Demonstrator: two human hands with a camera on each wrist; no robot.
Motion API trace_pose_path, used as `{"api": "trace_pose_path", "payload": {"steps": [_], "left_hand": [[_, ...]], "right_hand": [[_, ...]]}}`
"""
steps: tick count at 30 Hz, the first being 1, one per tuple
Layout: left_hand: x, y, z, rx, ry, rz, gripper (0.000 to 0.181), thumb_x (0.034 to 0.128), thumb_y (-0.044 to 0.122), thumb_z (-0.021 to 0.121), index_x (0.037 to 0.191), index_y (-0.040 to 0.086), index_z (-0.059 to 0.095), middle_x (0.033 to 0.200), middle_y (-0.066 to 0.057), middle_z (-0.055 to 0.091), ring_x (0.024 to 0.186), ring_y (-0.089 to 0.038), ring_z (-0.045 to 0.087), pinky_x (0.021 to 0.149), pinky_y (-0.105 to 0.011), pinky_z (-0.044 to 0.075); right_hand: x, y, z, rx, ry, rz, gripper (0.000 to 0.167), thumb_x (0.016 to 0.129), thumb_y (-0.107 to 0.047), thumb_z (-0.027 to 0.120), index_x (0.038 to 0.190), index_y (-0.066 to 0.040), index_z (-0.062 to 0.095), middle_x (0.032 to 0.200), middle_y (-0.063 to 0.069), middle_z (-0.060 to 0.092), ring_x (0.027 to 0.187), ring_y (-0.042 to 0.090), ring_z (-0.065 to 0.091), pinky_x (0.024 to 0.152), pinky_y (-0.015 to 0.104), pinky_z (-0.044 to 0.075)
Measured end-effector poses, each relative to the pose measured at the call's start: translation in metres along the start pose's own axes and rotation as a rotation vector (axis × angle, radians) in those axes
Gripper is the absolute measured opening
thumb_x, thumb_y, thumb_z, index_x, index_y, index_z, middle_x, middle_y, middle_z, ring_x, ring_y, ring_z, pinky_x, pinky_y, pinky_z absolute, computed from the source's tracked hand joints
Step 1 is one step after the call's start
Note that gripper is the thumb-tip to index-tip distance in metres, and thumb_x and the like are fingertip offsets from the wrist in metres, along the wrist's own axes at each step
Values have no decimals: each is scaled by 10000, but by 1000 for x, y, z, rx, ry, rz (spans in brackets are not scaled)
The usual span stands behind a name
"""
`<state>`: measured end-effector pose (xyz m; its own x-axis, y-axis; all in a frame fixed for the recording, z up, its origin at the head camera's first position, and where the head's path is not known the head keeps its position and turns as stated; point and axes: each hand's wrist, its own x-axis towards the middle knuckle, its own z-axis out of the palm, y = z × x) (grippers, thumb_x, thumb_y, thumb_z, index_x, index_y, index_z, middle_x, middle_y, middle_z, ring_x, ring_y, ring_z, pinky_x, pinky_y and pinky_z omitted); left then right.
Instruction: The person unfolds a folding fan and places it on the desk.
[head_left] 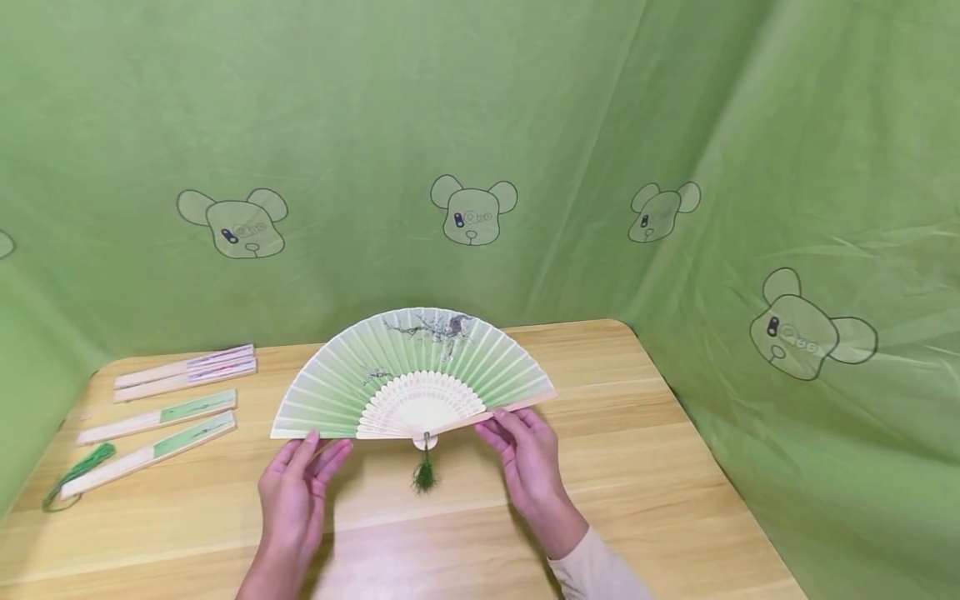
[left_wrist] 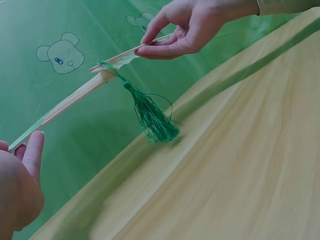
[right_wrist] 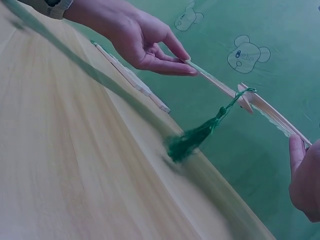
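Observation:
A green and white folding fan point(head_left: 420, 358), printed with a dark branch, is spread wide and held up above the table. My left hand point(head_left: 294, 492) pinches its lower left edge between thumb and fingers. The lower right edge is pinched by my right hand point(head_left: 531, 462). From the fan's pivot a green tassel point(head_left: 424, 473) hangs between the hands. In the left wrist view the tassel point(left_wrist: 152, 117) dangles above the wood, with the left hand point(left_wrist: 20, 185) at the lower left. The right wrist view shows the right hand point(right_wrist: 310, 175) at the fan's end.
Several folded fans lie at the table's left: two with purplish print point(head_left: 187, 372) at the back and two with green sections point(head_left: 161, 446) nearer, one with a green tassel point(head_left: 88, 467). Green cloth point(head_left: 360, 100) with bear heads surrounds the wooden table point(head_left: 637, 500).

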<state>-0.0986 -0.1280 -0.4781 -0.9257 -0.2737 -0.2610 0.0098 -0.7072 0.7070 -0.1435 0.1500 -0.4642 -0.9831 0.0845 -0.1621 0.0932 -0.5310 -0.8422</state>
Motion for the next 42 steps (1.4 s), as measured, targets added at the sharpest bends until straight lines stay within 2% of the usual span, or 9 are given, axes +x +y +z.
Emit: {"api": "trace_pose_path", "payload": {"steps": [6, 11, 18, 22, 27, 30, 34, 38, 42], "left_hand": [[5, -1, -2, 21, 20, 17, 162, 1023, 95, 649, 890, 4, 667, 855, -82, 755, 836, -220, 806, 903, -327, 651], [8, 0, -1, 12, 57, 32, 152, 1011, 46, 651, 867, 4, 675, 836, -97, 771, 798, -229, 806, 866, -330, 661], [10, 3, -1, 55, 56, 28, 80, 1017, 58, 647, 952, 10, 649, 853, -109, 781, 822, -237, 808, 880, -341, 659], [11, 6, -3, 114, 17, -2, 88, 1035, 92, 629, 978, 30, 653, 866, -94, 786, 859, -224, 808, 905, -338, 655], [14, 11, -5, 234, -101, -99, 72, 1045, 75, 593, 992, 38, 628, 893, -87, 797, 922, -221, 804, 945, -338, 647], [17, 12, -1, 318, -150, -135, 51, 1042, 54, 565, 1039, 29, 608, 926, -98, 803, 945, -231, 802, 954, -346, 648], [21, 8, 4, 372, -174, -166, 85, 1039, 41, 546, 1090, 23, 612, 977, -113, 804, 954, -242, 800, 955, -366, 653], [24, 4, 8, 397, -167, -190, 122, 1036, 33, 556, 1139, -15, 599, 996, -126, 798, 952, -254, 801, 954, -378, 654], [29, 1, 11, 454, -160, -200, 242, 1037, 58, 581, 1231, -85, 558, 1032, -146, 790, 960, -261, 799, 945, -361, 656]], "right_hand": [[7, 1, -8, -1, 20, 12, 73, 998, 17, 589, 1069, 35, 590, 966, 82, 688, 877, 176, 728, 931, 320, 664], [12, 0, -14, 6, 52, 12, 35, 1015, -3, 577, 1027, 15, 604, 957, 74, 678, 871, 178, 733, 923, 307, 665], [16, -2, -19, 17, 73, 13, 36, 1013, -15, 591, 1003, 14, 610, 965, 80, 684, 882, 180, 734, 933, 305, 661], [19, -3, -25, 0, 84, 20, 48, 1019, -29, 587, 1025, 17, 598, 983, 82, 670, 904, 187, 721, 957, 315, 655], [27, -7, -41, -21, 89, 31, 55, 1030, -30, 570, 1029, 17, 598, 954, 86, 689, 896, 192, 726, 952, 323, 658], [33, -12, -51, -31, 100, 39, 69, 1031, -28, 568, 1028, 36, 595, 940, 100, 697, 890, 202, 735, 953, 334, 659], [38, -16, -64, -85, 106, 53, 123, 1029, -25, 573, 1114, 64, 572, 957, 97, 683, 899, 196, 730, 967, 332, 652], [43, -20, -75, -129, 108, 78, 127, 1030, -11, 566, 1128, 66, 539, 941, 92, 672, 888, 190, 727, 978, 336, 648], [48, -24, -86, -163, 101, 117, 154, 1053, -23, 522, 1169, 78, 525, 931, 97, 700, 894, 204, 752, 988, 353, 644]]}}
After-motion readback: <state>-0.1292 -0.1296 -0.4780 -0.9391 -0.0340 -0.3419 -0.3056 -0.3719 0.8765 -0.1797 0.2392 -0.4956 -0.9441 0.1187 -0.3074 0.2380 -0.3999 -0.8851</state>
